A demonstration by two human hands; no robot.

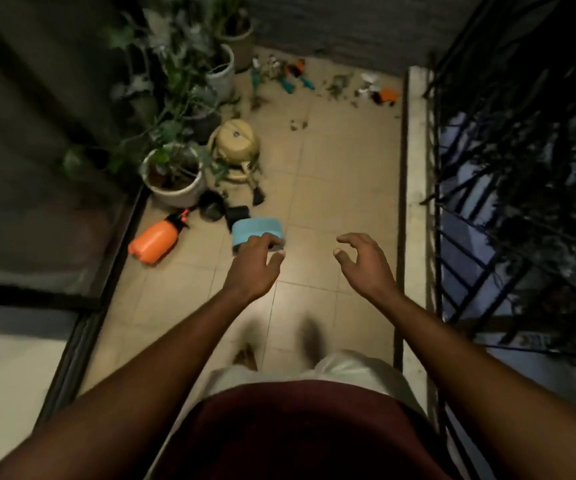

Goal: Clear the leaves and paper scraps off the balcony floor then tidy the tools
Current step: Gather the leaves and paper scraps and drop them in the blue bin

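Left hand (257, 263): being held forward, fingers loose, empty.
Right hand (362, 261): fingers being spread, empty, likely readied for reaching.
Leaves (340, 85), paper scraps (369, 79): lying on far floor (331, 188) beside tools (293, 79), not yet being gathered.

Near edge of blue tub (257, 227) hidden behind left hand (255, 265). Far-end tools (295, 76) and floor debris (340, 86): small, smeared, types unreadable. Feet (245, 355) motion-blurred. Both forearms (162, 344) cut by bottom edge. Black items (212, 206) beside white pot (175, 197) too dark to identify.
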